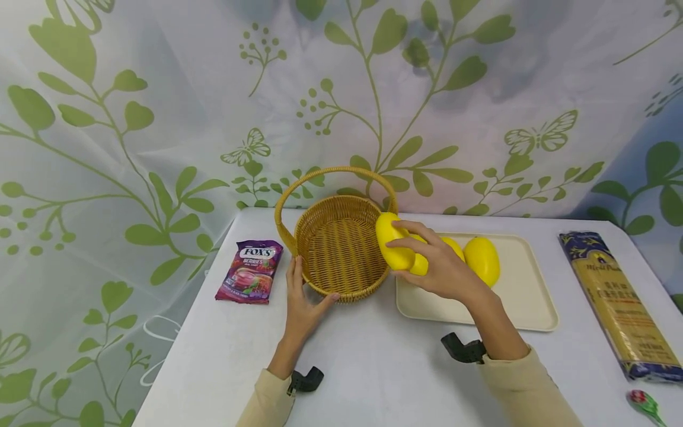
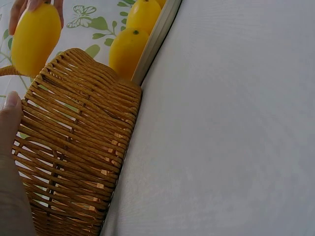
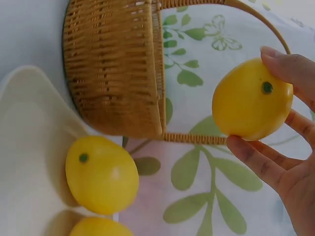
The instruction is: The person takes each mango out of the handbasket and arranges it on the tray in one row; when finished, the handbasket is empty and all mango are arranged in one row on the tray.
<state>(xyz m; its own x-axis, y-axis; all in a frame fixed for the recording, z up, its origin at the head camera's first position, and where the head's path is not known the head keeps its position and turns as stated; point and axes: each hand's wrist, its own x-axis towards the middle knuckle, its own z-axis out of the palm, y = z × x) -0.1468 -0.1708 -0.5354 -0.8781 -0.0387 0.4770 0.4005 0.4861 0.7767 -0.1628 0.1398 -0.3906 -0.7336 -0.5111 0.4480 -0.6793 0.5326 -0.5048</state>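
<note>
In the head view my right hand grips a yellow mango between thumb and fingers, raised at the right rim of the wicker basket. The right wrist view shows this mango with its green stem spot, beside the basket's arched handle. My left hand rests on the basket's front left side, fingers straight along the wall and thumb toward the front. Its thumb shows near the rim in the left wrist view. The basket has nothing inside. More yellow mangoes lie on the cream tray, partly hidden by my right hand.
A purple candy bag lies left of the basket. At the far right are a long pack of pasta and a small red and green wrapped item. Behind the white table hangs a leaf-printed curtain.
</note>
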